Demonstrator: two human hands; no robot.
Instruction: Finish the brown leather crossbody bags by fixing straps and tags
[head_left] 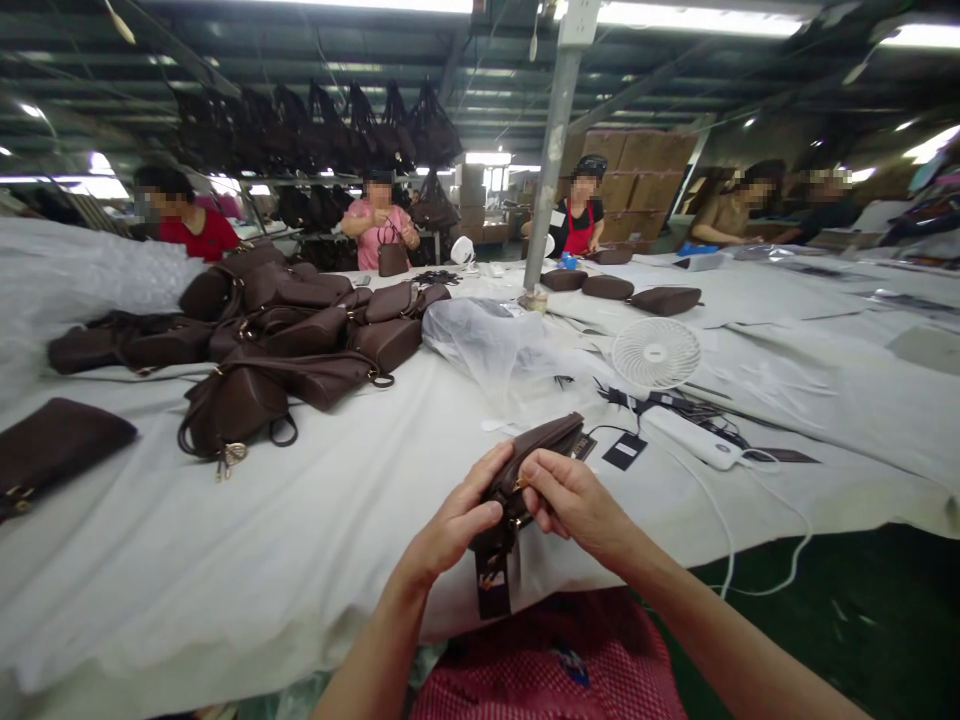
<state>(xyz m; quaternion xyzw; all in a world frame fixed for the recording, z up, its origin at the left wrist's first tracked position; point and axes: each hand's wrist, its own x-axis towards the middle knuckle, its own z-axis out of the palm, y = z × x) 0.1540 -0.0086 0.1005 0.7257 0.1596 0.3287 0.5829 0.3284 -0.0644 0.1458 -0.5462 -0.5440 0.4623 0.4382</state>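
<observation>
A dark brown handbag [541,438] stands at the table's near edge, between my two hands. My left hand [466,508] is closed round its left side, with the thumb on top. With thumb and forefinger pinched, my right hand [568,497] holds a small gold-coloured metal piece at the bag's top edge; it looks like a zipper pull, but fingers partly hide it. A strap end with a gold buckle [491,578] hangs down in front of the bag. Just right of the bag, a black hang tag [624,450] lies on the white cloth.
Many brown handbags [300,320] are heaped at the left, and another bag [56,450] lies nearer. A clear plastic bag [495,345], a white fan [656,353] and a white power strip [694,437] with cords occupy the middle and right. A grey post [551,160] rises beyond; several people work across the table.
</observation>
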